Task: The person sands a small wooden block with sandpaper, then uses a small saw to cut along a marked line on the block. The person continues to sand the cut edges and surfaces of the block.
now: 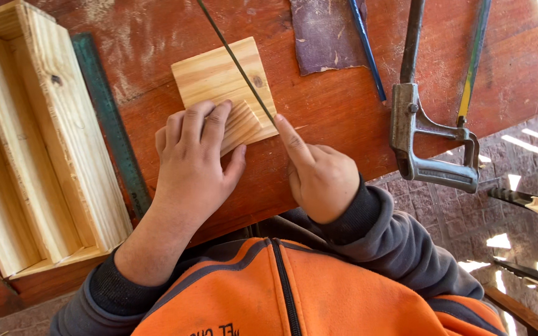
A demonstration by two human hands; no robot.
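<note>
- Far left of the frame: a pine box (38, 143) with a green ruler (112, 124) beside it.
- Centre: left hand (197, 158), fingers flat, presses the pine block (225, 87) onto the reddish worktop (344, 112).
- Right of centre: right hand (320, 177), curled, forefinger extended at the thin dark rod (235, 59) crossing the block.
- Right: a hacksaw (431, 137).

Head-worn view, looking straight down, close over the workbench (344, 118) (only one view), floor at right
</note>
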